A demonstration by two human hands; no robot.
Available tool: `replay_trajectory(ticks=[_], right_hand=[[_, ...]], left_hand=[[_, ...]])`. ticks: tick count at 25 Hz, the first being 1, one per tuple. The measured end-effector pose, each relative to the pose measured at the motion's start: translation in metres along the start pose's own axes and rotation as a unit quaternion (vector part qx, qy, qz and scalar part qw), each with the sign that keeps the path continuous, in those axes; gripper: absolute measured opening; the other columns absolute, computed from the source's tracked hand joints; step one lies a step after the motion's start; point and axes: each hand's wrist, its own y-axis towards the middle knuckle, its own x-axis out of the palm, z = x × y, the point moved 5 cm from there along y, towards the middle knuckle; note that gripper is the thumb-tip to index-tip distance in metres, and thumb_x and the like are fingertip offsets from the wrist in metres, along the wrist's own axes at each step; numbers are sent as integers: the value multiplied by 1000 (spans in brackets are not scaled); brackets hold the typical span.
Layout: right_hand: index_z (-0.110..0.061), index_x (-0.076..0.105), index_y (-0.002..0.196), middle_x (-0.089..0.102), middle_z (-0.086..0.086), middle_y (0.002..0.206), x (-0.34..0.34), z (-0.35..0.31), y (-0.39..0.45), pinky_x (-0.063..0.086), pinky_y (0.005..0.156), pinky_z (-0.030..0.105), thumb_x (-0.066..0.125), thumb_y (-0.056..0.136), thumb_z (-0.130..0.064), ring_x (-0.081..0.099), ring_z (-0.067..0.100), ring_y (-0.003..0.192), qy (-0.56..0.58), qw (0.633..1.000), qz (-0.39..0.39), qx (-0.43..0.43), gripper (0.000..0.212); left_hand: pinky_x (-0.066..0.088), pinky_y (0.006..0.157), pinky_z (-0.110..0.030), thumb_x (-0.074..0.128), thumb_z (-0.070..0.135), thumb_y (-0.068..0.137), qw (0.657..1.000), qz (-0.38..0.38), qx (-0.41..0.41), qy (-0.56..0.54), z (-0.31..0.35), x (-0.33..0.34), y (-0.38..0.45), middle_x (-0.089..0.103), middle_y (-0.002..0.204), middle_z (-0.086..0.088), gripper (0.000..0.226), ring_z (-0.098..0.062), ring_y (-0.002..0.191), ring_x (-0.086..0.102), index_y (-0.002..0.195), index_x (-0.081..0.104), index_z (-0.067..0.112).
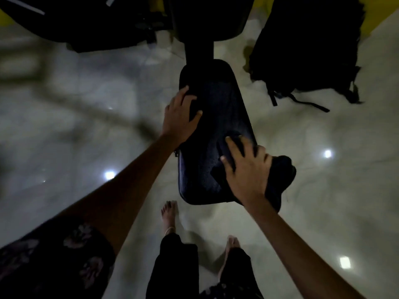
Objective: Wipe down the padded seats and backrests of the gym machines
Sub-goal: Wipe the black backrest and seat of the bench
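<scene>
Pretty dim shot, so bear with me: the pale glossy floor point(302, 212) fills most of it, with ceiling lights reflecting off it. Up at the far right there's a black backpack point(306, 50) lying on the floor, straps trailing toward the near side. Dead centre is the padded seat point(216, 117), dark and sort of wedge-shaped, narrow at the far end and wide at the near end, mounted on a dark post. The left hand point(180, 117) grips the seat's left edge toward the far end, fingers curled over onto the top. The right hand point(246, 169) sits at the near right corner, fingers spread flat, pressing a dark cloth point(278, 182) onto the pad; part of the cloth hangs off the right edge. Hands are well apart. Bare feet point(170, 214) on the floor just below the seat's near edge.
</scene>
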Motion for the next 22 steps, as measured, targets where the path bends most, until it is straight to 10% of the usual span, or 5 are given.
replay_trajectory(ticks=[6,11,18,22], right_hand=[[-31,52,133,51,1,135,2,-55,-53,31,81,40,48,88,-43,43,29,98,23,965,-49,-256,47],[-29,60,127,59,5,128,0,-47,-37,29,75,38,44,87,-43,43,31,93,-27,992,32,119,45],[-33,47,131,48,1,131,7,-97,-79,32,80,40,43,87,-46,43,29,96,-2,993,8,-116,46],[-31,52,131,56,11,128,5,-7,-75,37,79,41,43,92,-44,49,33,95,28,982,57,176,42]], left_hand=[[23,112,-50,25,56,91,992,-75,76,74,-3,31,19,18,158,0,69,-21,147,7,148,27,18],[28,109,-49,31,52,91,995,-49,89,24,-7,29,25,29,154,-2,65,-24,145,16,144,38,16],[26,109,-53,38,45,94,993,-68,87,47,-7,29,23,22,157,0,60,-23,146,11,146,32,18],[11,111,-61,37,39,99,989,-95,60,98,3,26,27,10,159,2,57,-21,147,1,149,22,19]])
